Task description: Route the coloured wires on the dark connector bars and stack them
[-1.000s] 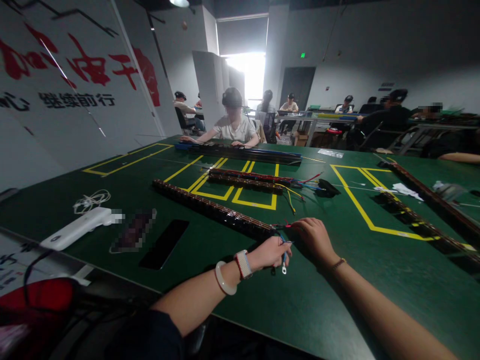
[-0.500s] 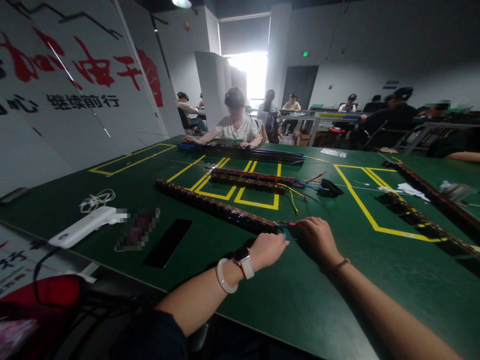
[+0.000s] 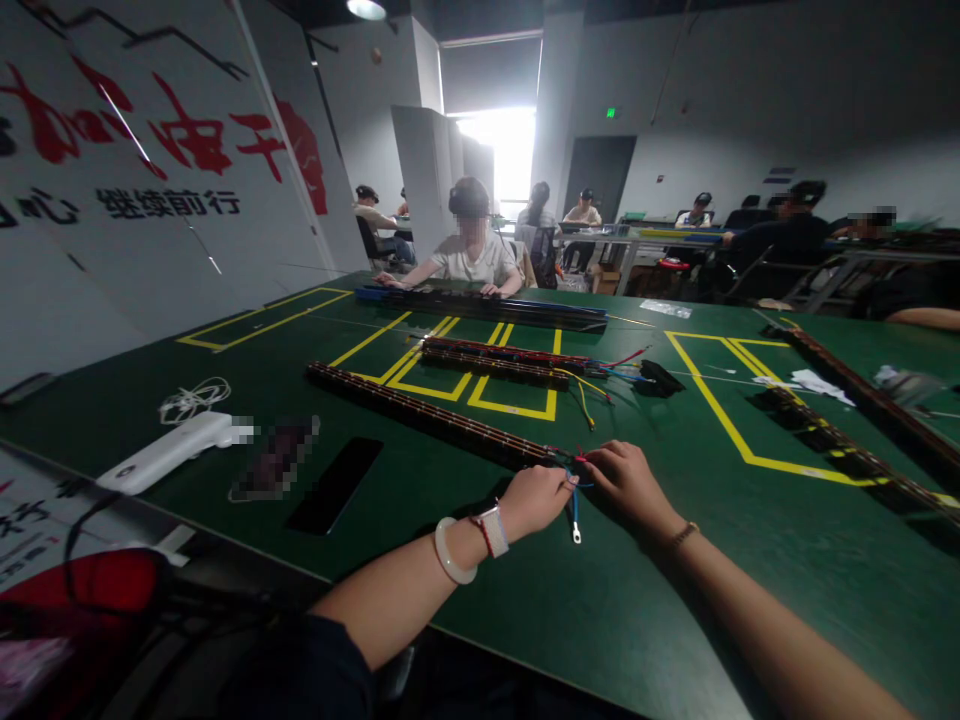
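A long dark bar with copper-coloured strips (image 3: 442, 417) lies slantwise on the green table, its wired end close to my hands. My left hand (image 3: 534, 498), with a watch and a pale bangle on the wrist, pinches a blue wire at that end. Below its fingertips hangs a blue lead with a metal lug (image 3: 576, 520). My right hand (image 3: 626, 478) is just to the right, its fingers pressed together at a red wire (image 3: 580, 459). Beyond them lies a shorter bundle (image 3: 502, 358) with yellow, red and blue leads.
A phone (image 3: 336, 487), a white handheld device (image 3: 171, 453) and a coiled cable (image 3: 196, 398) lie at the left. More dark bars (image 3: 840, 440) are at the right. A person (image 3: 474, 250) sits across the table behind a blue-edged bar (image 3: 480, 305).
My right hand has moved slightly left, closer to my left hand. The blue lead with its lug now hangs toward the front edge. The bar has shifted slightly left.
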`<state>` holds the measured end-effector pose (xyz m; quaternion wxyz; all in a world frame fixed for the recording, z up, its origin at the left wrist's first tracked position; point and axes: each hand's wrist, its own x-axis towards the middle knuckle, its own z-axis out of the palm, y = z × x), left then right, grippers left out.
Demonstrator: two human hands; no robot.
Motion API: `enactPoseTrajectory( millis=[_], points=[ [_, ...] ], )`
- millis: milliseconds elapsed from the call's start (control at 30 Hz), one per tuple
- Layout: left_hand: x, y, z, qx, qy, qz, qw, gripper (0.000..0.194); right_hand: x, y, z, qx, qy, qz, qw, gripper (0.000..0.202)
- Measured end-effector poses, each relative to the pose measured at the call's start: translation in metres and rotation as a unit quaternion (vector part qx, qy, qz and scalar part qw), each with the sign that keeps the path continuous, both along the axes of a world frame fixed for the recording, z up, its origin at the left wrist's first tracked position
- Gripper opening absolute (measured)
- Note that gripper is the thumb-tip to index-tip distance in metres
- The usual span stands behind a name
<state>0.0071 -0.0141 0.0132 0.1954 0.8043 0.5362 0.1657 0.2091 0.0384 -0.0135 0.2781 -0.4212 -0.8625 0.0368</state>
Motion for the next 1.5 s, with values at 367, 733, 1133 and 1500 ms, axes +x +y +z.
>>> enactPoseTrajectory(
  millis=[367, 733, 1133, 1500],
  points=[
    [-0.002, 0.007, -0.007, -0.086, -0.133, 0.008, 0.987, 0.033, -0.015, -0.025, 0.004, -0.133, 0.046, 0.034, 0.990, 0.027],
    [0.004, 0.014, -0.018, -0.364, -0.440, -0.008, 0.821, 0.015, -0.019, -0.029, 0.001, -0.189, 0.148, 0.023, 0.970, 0.022],
    [0.009, 0.008, -0.020, -0.363, -0.498, -0.025, 0.787, 0.042, -0.018, -0.031, -0.001, 0.065, -0.002, 0.062, 0.996, 0.016],
    [0.012, 0.007, -0.020, -0.341, -0.495, 0.013, 0.799, 0.047, -0.013, -0.033, 0.013, 0.102, -0.073, 0.134, 0.983, 0.019]
  ],
)
